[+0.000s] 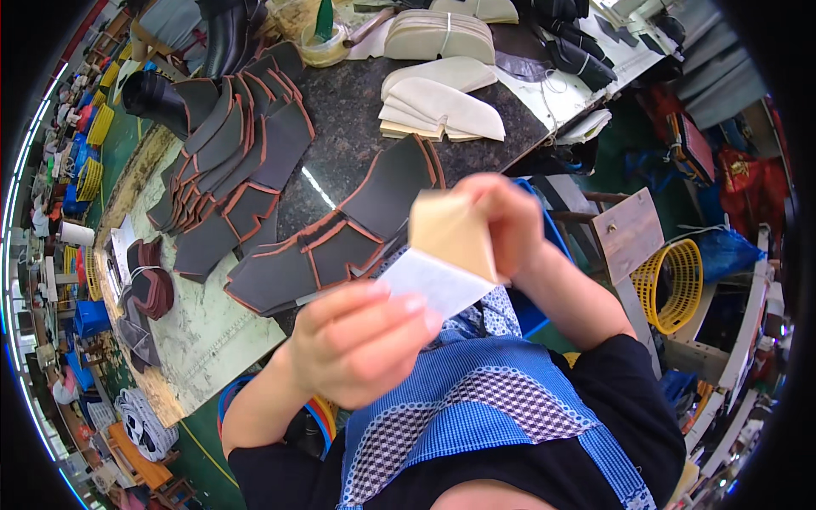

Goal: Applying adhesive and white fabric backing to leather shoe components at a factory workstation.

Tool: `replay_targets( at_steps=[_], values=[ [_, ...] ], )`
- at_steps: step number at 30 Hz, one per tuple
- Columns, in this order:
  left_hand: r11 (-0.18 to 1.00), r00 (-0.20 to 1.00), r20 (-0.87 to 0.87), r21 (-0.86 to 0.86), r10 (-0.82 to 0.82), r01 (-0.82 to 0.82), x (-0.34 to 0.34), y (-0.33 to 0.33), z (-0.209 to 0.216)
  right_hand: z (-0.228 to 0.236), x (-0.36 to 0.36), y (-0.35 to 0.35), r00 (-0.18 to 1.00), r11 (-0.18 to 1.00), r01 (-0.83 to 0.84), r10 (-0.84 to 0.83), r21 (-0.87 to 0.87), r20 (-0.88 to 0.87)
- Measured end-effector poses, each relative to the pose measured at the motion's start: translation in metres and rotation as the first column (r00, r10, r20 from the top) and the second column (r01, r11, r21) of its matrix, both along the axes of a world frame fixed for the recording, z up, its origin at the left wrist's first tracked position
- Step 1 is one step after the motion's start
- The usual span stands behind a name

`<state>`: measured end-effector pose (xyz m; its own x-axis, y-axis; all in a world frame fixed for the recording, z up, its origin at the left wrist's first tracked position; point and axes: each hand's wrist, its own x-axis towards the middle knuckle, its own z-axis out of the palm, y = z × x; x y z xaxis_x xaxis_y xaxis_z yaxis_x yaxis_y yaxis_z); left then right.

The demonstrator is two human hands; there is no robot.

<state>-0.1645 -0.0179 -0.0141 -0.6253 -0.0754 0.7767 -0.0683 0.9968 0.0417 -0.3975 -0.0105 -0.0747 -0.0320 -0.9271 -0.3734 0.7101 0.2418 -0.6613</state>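
Note:
My left hand (pixel 361 344) pinches a white sheet (pixel 438 285) between thumb and fingers above the table's near edge. Closed on a cream piece (pixel 449 234) is my right hand (pixel 506 217), a little blurred. The white and cream surfaces meet at a slanted edge; whether they are one folded piece or two layers, I cannot tell. Just beyond my hands lie dark grey boot-upper pieces (pixel 340 246) with orange-red edges. More of these uppers (pixel 246 161) are fanned in an overlapping pile to the left. Past my right hand rests a loose stack of cream pieces (pixel 442 106).
A tied cream bundle (pixel 438 38), a pot of pale paste (pixel 323 51) and black boots (pixel 229 38) stand at the far side. Tied maroon pieces (pixel 151 289) lie at the table's left. On the right are a wooden board (pixel 629 234) and a yellow basket (pixel 671 285).

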Motion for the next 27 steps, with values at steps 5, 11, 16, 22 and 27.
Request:
replay_targets(
  at_steps=[5,11,16,22,27],
  values=[
    [0.792,0.989,0.145,0.605,-0.013,-0.079,0.047,0.036,-0.017,-0.091,-0.163,0.022,0.628,0.994,-0.107,0.072,0.005,-0.775],
    [-0.409,0.985,-0.067,0.903,0.16,0.128,0.078,0.06,-0.038,-0.041,-0.088,0.046,0.423,0.86,-0.482,0.393,0.164,-0.816],
    [-0.046,0.88,-0.205,0.968,0.429,0.247,0.058,0.011,-0.032,0.045,0.021,-0.029,0.28,0.655,-0.754,0.395,0.055,-0.875],
    [-0.098,0.856,0.244,0.97,0.456,-0.224,0.083,-0.023,-0.06,0.011,0.034,-0.071,0.0,0.638,-0.763,0.168,0.109,-0.986],
    [-0.099,0.75,0.51,0.848,0.42,-0.521,0.086,-0.032,-0.05,0.015,0.047,-0.072,-0.103,0.664,-0.728,0.141,0.171,-0.985]
  ],
)
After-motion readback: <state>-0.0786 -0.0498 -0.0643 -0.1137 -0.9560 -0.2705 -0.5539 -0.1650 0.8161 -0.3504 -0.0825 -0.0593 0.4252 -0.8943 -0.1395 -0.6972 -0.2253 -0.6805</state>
